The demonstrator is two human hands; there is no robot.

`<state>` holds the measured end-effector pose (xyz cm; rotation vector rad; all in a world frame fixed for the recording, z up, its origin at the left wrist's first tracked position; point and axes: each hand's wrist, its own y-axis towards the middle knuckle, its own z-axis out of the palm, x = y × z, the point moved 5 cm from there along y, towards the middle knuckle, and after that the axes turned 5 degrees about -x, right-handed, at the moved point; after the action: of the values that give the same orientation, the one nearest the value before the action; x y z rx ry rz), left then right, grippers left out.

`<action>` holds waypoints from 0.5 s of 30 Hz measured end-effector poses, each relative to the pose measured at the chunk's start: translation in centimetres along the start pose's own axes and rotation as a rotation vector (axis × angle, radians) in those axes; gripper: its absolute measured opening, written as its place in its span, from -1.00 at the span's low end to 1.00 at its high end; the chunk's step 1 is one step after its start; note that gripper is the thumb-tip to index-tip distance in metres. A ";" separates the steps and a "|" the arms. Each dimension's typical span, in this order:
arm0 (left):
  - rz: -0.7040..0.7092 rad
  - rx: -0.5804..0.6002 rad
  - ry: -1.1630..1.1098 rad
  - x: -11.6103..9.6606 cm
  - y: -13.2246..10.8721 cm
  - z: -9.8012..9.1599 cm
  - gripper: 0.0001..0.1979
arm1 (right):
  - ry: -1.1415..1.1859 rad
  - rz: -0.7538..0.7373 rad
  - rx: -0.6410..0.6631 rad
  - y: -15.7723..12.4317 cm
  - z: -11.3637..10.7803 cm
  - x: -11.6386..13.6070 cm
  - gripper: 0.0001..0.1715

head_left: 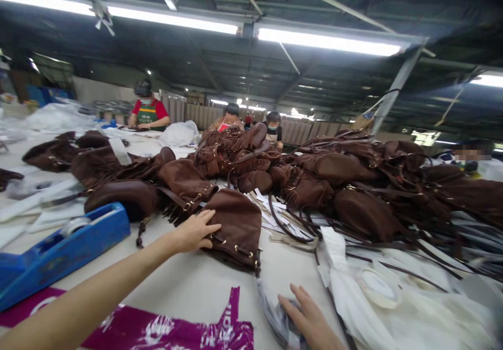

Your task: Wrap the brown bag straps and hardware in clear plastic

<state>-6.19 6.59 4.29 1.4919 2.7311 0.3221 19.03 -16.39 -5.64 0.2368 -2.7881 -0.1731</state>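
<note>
**Left hand on brown bag, right hand flat on plastic**

Left hand [195, 231] reaches forward across the table [196, 282], arm stretched out from bottom left. Fingers spread and loosely open, resting on the near edge of a brown suede bag [236, 229]; touching it, not clamped around it. The bag lies on the table just ahead of the person, tipped on its side, gold studs along its lower rim.

Right hand [310, 318] at the bottom edge, palm down, fingers extended and open, lying on a crumpled clear plastic bag [275, 316]. Whether it pinches the plastic, cannot tell.

Behind the near bag, a big heap of matching brown fringed bags [334, 182] runs across the table, straps trailing toward the right. White paper tags [275, 214] are scattered between the bag and the heap. Blue tape dispenser [58, 253] sits at left, near the left forearm. Magenta printed sheet [165, 331] lies at the near edge under the left arm. Roll of clear tape [377, 286] rests on white wrapping to the right of the right hand.

Far side of the table: a worker in a red shirt and green apron [148, 113], two more people [251, 122] behind the heap. Long tube lights [328, 41] overhead.
</note>
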 end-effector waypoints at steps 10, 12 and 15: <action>-0.261 -0.206 -0.043 -6.2 5.8 2.5 -0.74 | -0.181 0.248 -0.271 9.2 -6.4 2.1 -0.37; -0.196 -0.244 -0.105 -6.2 5.8 2.8 -0.69 | -0.136 0.242 -0.329 7.4 -7.6 1.5 -0.43; -0.061 -0.357 -0.215 -4.5 3.6 2.7 -0.61 | -0.045 0.285 -0.415 2.3 -9.8 -1.2 -0.60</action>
<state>-0.48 5.19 1.97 1.2656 2.3905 0.5742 23.20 -14.84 3.49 -0.2660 -2.7100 -0.6786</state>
